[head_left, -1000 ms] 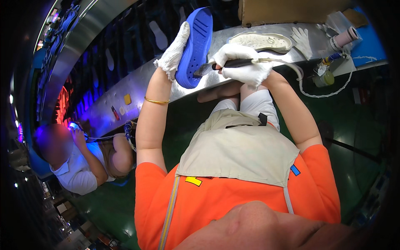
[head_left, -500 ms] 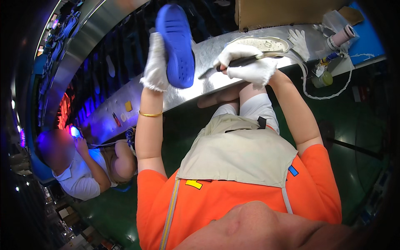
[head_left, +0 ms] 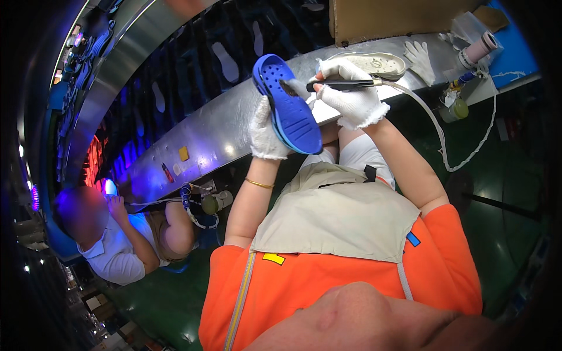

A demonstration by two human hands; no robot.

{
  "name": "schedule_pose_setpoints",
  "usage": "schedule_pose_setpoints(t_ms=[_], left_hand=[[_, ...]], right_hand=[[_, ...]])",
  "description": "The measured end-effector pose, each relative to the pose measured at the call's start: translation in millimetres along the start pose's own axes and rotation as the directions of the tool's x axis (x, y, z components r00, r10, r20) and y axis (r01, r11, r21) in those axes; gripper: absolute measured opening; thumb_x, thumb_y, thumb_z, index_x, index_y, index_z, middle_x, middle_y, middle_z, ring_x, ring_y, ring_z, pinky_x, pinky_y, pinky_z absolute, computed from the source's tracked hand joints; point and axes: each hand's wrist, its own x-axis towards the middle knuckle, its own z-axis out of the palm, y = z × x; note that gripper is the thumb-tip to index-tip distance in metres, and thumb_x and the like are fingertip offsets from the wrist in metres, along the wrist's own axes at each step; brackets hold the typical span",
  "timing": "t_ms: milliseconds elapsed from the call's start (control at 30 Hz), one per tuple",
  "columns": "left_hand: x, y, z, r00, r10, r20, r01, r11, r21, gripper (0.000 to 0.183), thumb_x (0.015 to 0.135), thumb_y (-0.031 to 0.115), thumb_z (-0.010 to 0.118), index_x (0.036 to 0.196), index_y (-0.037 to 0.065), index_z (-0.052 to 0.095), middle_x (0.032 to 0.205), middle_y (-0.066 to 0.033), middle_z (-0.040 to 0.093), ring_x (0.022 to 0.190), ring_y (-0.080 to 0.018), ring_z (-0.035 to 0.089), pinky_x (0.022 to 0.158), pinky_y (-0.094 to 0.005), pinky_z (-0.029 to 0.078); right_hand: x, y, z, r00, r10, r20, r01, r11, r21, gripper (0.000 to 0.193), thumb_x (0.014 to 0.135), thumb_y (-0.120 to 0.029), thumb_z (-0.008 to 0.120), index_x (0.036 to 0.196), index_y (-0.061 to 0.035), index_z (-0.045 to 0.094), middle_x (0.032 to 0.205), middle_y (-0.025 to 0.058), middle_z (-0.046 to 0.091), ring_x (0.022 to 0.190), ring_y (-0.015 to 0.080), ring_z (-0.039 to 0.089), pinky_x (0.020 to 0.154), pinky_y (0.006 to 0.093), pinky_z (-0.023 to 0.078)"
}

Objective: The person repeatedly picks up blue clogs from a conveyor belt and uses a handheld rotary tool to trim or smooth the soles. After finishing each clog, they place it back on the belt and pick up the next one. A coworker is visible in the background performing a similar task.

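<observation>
My left hand (head_left: 267, 130), in a white knitted glove, is closed around the edge of a blue shoe sole (head_left: 295, 120). The sole is tilted over the bench edge, its face with holes and slots turned up. In my right hand (head_left: 351, 96), also gloved with bare fingertips, is a black-handled brush-like tool (head_left: 342, 85) with a pale hose (head_left: 430, 102) running from its back end. Its blurred tip reaches the perforated part of the sole, beside a dark patch; whether it touches cannot be told. Behind my right hand a white sole (head_left: 383, 63) lies on the bench.
On the metal bench (head_left: 205, 131) lie a white glove (head_left: 420, 60) and a yellow block (head_left: 184, 153). A pink roll (head_left: 481, 48) and a jar (head_left: 453, 110) are at right. Soles lie on a dark conveyor (head_left: 193, 76) beyond. A co-worker (head_left: 123, 240) sits at left.
My left hand has brought the blue sole down and right, turning it over on a slant. The tool in my right hand has risen to meet the sole.
</observation>
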Motion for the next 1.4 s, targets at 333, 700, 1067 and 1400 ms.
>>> schedule_pose_setpoints(t_ms=[333,700,1067,1400], left_hand=[[16.3,-16.6,1.5,0.935,-0.028,0.352,0.077,0.989,-0.127,0.062,0.094,0.056,0.036,0.135,0.01,0.041,0.128,-0.011,0.053,0.112,-0.0269,0.054,0.099,-0.0416,0.045],[21.2,-1.2,7.9,0.973,0.21,-0.094,-0.186,0.959,0.214,0.067,0.09,0.064,0.036,0.129,0.01,0.046,0.117,-0.0141,0.059,0.101,-0.0278,0.059,0.09,-0.0425,0.05],[12.7,-4.9,29.9,0.963,0.255,-0.088,-0.241,0.961,0.138,0.075,0.086,0.069,0.038,0.13,0.009,0.047,0.123,-0.0135,0.056,0.108,-0.0305,0.056,0.097,-0.0454,0.045],[18.2,1.5,25.4,0.976,0.219,-0.002,-0.211,0.943,0.256,0.076,0.088,0.067,0.036,0.136,0.009,0.043,0.133,-0.0176,0.049,0.114,-0.0311,0.053,0.099,-0.0436,0.043]], right_hand=[[-9.4,-18.9,7.1,0.989,-0.041,0.144,0.035,0.999,0.04,0.017,0.076,0.0,0.065,0.093,-0.002,0.06,0.087,0.0038,0.06,0.082,0.0108,0.059,0.074,0.0255,0.048],[-20.8,-21.8,13.6,0.976,-0.098,0.192,0.119,0.988,-0.099,0.021,0.072,0.0,0.067,0.092,-0.0032,0.062,0.087,0.0074,0.061,0.076,0.0151,0.059,0.072,0.0269,0.049],[-13.6,-11.0,-2.8,0.993,0.072,0.09,-0.07,0.997,-0.033,0.012,0.082,-0.003,0.066,0.093,-0.001,0.062,0.087,0.0036,0.063,0.079,0.0085,0.059,0.075,0.0233,0.049],[-27.6,-25.8,11.4,0.962,0.142,0.233,-0.17,0.98,0.106,0.008,0.082,0.001,0.06,0.089,-0.002,0.058,0.098,0.0075,0.062,0.082,0.01,0.059,0.078,0.0272,0.05]])
